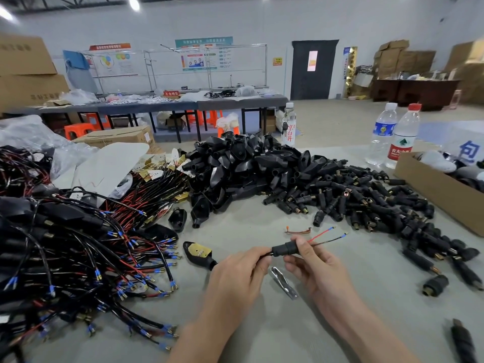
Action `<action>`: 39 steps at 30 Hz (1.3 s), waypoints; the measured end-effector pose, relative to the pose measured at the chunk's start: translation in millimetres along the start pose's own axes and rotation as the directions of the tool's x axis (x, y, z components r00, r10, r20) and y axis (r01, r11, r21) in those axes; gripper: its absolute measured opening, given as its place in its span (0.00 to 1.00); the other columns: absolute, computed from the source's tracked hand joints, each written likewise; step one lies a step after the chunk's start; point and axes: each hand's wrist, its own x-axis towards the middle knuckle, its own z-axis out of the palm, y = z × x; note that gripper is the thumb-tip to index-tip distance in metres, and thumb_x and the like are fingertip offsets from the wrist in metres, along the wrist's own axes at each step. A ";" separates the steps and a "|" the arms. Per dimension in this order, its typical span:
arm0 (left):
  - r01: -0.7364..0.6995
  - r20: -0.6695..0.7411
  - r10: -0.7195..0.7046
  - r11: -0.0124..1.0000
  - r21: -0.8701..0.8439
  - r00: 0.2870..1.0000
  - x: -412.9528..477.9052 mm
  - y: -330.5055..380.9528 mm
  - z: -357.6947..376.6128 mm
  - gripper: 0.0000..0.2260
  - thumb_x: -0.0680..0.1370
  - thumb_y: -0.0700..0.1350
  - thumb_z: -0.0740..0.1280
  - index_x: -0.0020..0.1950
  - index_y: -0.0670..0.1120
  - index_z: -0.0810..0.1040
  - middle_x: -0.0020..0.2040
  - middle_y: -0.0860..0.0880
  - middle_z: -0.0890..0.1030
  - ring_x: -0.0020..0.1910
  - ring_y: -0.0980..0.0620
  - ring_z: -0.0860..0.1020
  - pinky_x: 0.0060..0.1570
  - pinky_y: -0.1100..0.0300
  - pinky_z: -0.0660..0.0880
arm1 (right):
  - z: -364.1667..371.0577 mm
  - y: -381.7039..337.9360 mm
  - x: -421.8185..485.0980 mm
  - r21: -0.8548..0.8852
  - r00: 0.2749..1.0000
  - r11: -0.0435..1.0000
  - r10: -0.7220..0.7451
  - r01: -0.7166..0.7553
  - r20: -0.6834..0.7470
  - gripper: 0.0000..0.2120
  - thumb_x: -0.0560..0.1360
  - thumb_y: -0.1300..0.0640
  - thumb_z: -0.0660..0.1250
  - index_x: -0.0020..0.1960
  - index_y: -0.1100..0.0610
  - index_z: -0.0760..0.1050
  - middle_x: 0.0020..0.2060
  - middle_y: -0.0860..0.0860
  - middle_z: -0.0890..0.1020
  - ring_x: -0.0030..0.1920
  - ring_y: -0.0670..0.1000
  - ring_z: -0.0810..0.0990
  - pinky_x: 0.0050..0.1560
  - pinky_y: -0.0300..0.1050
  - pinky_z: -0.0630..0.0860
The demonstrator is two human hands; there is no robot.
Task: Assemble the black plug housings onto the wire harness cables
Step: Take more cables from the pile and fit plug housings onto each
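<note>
Head view: the left hand pinches the cable just behind the plug, which the right hand grips between thumb and fingers above the table. Red and black leads stick out past it. Pushing crookedly could bend those thin leads or jam them inside; a slack pinch lets the cable slip.

Two bare forearms entering from bottom of frame; left hand, right hand ungloved, no sleeves, rings or watch visible.
</note>
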 end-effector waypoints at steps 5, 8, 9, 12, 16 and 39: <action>0.046 0.029 -0.047 0.999 0.006 0.998 1.2 -10.5 0.1 0.15 0.80 0.64 0.57 0.64 0.62 0.71 0.49 0.66 0.76 0.55 0.68 0.68 0.55 0.71 0.64 | -4.2 -5.7 2.9 0.005 0.998 0.999 -0.031 0.031 -0.062 0.14 0.72 0.51 0.71 0.52 0.59 0.83 0.48 0.56 0.86 0.42 0.50 0.85 0.41 0.38 0.81; -0.007 -0.031 0.008 0.999 0.042 0.999 4.5 -10.5 0.0 0.07 0.81 0.53 0.63 0.55 0.54 0.78 0.46 0.65 0.77 0.53 0.68 0.69 0.55 0.69 0.63 | -10.2 -11.1 5.7 0.053 0.992 0.998 -0.037 0.043 -0.118 0.11 0.76 0.55 0.68 0.53 0.61 0.81 0.47 0.56 0.87 0.39 0.49 0.85 0.40 0.37 0.81; -0.020 -0.045 0.023 0.998 0.052 0.999 5.2 -9.3 1.0 0.06 0.80 0.51 0.64 0.53 0.53 0.78 0.45 0.63 0.78 0.51 0.65 0.70 0.54 0.66 0.64 | -10.2 -11.6 5.5 0.059 0.993 0.997 -0.034 0.041 -0.116 0.10 0.76 0.55 0.68 0.53 0.60 0.81 0.47 0.55 0.87 0.39 0.49 0.85 0.40 0.37 0.81; -0.053 -0.065 0.057 0.997 0.059 0.996 4.6 -8.3 3.0 0.05 0.81 0.49 0.63 0.51 0.53 0.78 0.43 0.61 0.79 0.48 0.62 0.71 0.53 0.64 0.65 | -7.8 -10.5 3.9 0.054 0.995 0.998 -0.020 0.025 -0.095 0.13 0.74 0.54 0.69 0.54 0.61 0.80 0.47 0.55 0.87 0.39 0.49 0.84 0.40 0.37 0.81; -0.077 -0.033 0.079 0.996 0.052 0.996 4.6 -11.4 1.8 0.08 0.82 0.51 0.60 0.54 0.53 0.79 0.45 0.61 0.80 0.47 0.63 0.74 0.56 0.63 0.64 | -7.6 -13.0 3.2 0.022 0.997 1.000 -0.021 0.023 -0.078 0.15 0.72 0.53 0.71 0.54 0.61 0.81 0.49 0.56 0.86 0.40 0.50 0.84 0.41 0.39 0.82; -0.233 -0.120 0.256 0.956 0.177 0.959 8.6 -8.0 -3.3 0.06 0.78 0.48 0.64 0.45 0.50 0.80 0.39 0.59 0.77 0.38 0.57 0.75 0.48 0.60 0.69 | -7.8 -11.2 2.8 0.026 0.992 0.999 0.032 -0.029 -0.122 0.18 0.69 0.50 0.71 0.50 0.64 0.82 0.43 0.58 0.86 0.35 0.48 0.83 0.35 0.37 0.80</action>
